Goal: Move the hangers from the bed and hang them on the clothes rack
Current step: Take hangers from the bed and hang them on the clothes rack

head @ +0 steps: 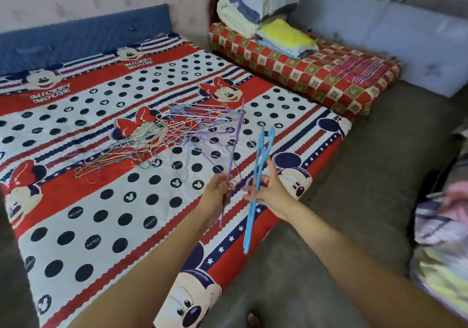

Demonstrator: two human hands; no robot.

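Both hands were raised over the near edge of the bed (76, 213). The left hand (217, 188) gripped purple hangers (239, 130), fingers curled round the wire; the right hand (268, 191) pinched blue hangers (255, 201) between thumb and fingers, the forefinger extended. Each bunch stood near upright, apparently sorted by colour and held clear so the hooks would not snag the heap. The remaining hangers (152, 138) lay tangled mid-bed, beyond and left of both hands, apart from them. The clothes rack was not in view. Folded bedding (255, 3) sat on the neighbouring mattress. Judgement: collection was at an early stage.
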